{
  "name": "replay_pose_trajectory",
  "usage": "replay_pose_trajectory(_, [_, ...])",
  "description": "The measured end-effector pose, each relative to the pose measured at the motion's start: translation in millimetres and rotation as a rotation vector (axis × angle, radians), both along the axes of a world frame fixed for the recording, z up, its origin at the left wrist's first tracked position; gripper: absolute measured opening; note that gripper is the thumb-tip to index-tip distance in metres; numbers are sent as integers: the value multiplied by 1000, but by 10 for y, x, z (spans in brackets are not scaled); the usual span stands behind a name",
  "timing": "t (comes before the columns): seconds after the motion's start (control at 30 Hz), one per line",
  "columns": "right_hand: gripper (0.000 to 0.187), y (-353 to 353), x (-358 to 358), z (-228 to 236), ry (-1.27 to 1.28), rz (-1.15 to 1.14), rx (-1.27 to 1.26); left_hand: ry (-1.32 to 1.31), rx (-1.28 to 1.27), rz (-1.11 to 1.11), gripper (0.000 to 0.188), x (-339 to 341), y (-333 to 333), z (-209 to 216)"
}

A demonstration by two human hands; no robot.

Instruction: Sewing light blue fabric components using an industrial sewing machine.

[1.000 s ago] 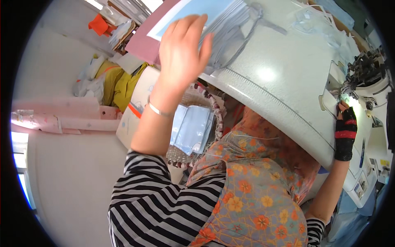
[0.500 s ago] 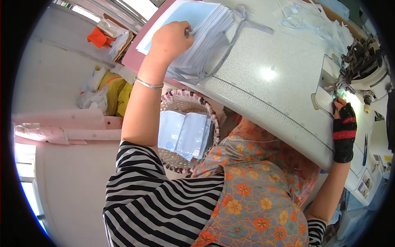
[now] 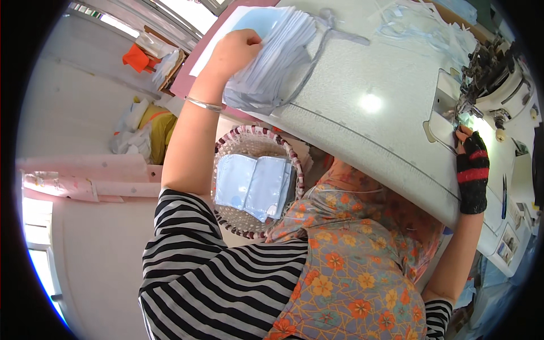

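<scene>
Stack (image 3: 286, 51) of pale-blue layers, left hand (image 3: 233, 52) upon it

Location: tabletop (image 3: 351, 73), left end. Handling, as judged: a light pinch at one edge parts layers cleanly. Left fingers: curled, gap narrow; grip on a layer cannot be told. Right hand (image 3: 472, 170), gloved: fingers close together beside the sewing machine (image 3: 504, 85); any hold unclear.

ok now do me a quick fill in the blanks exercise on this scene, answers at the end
1. The glove on the right hand is black and ____.
2. The bracelet is on the ____ wrist.
3. The left hand is at the stack, while the sewing machine stands on the ____ side of the picture.
4. The apron is patterned with orange and yellow ____.

Missing words: red; left; right; flowers.
</scene>
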State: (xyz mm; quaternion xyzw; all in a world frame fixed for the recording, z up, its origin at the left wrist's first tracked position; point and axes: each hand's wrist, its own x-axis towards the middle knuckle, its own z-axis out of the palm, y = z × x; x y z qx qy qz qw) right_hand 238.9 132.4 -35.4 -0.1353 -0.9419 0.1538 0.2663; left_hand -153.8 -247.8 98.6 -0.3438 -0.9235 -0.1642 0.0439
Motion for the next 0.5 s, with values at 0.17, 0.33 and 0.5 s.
replay_pose_trajectory(0.17, [21,-21,0,26,-9,3,-1,-232,156,13,26,-72,-104,28])
replay_pose_trajectory(0.33, [21,-19,11,13,5,5,-17,-226,253,-23,30,-78,-123,53])
replay_pose_trajectory(0.5, [22,9,18,-30,32,27,-20,129,-131,-27,47,96,17,45])
